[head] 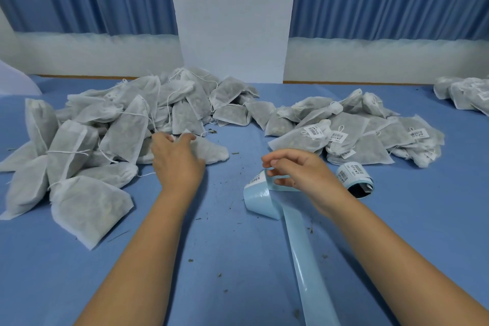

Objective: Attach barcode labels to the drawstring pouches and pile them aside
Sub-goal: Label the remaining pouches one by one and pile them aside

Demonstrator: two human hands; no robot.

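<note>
Blue label strip (pixel 260 194) pinched by right hand (pixel 304 172).

Packing workroom, pouch piles (pixel 111 124), label roll (pixel 356 176)

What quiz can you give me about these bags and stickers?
1. True or false: the left hand touches a pouch.
2. On which side is the labelled pile? A. left B. right
3. What does the right hand pinch?

Key: 1 true. 2 B. 3 the label strip.
</note>
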